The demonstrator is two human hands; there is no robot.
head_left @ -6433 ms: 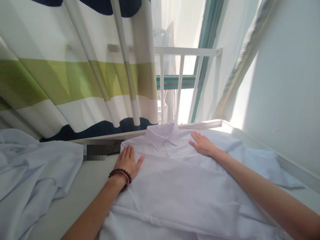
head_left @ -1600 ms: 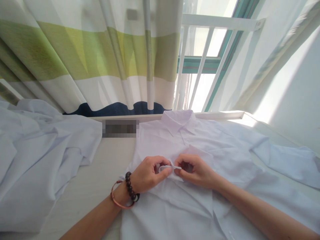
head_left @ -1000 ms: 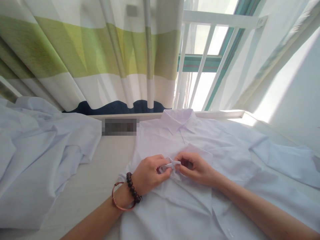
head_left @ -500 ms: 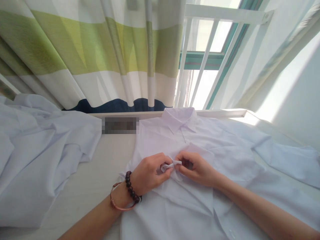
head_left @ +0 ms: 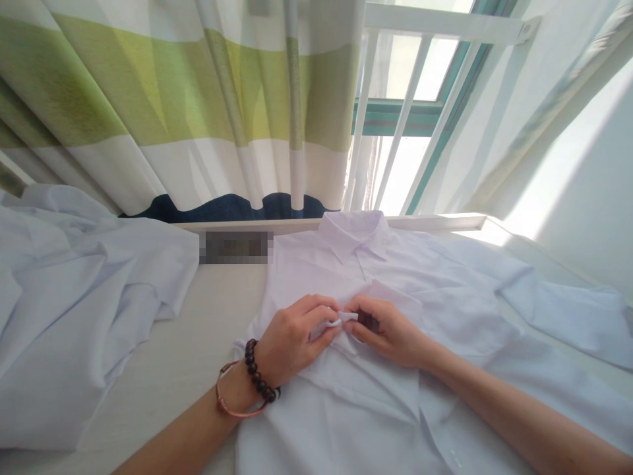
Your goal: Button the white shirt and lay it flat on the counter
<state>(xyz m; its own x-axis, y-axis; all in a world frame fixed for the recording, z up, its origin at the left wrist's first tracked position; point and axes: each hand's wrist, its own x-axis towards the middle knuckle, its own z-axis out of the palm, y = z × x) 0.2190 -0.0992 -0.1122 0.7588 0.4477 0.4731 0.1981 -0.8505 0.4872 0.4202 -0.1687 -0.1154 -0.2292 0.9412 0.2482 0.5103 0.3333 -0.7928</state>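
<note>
A white collared shirt (head_left: 301, 270) lies spread on the pale surface, its collar at the far end and a sleeve stretching to the right. My left hand (head_left: 299, 340), with a beaded bracelet and a copper-coloured bangle at the wrist, is closed on a fold of the shirt's front edge. Facing it, my right hand (head_left: 388, 330) pinches the same front edge between thumb and fingers. The fingertips of both hands nearly meet over the middle of the shirt, lifting the cloth slightly. Any button between them is hidden.
Another white garment (head_left: 59, 316) lies crumpled on the left. A blurred-out dark object (head_left: 236, 248) sits near the far ledge. Behind the ledge hang a green and white curtain (head_left: 198, 92) and a white railing (head_left: 420, 59) before a window.
My left fingers have closed further over the folded edge, so less of the cloth shows between my hands. The right hand keeps its pinch almost in place.
</note>
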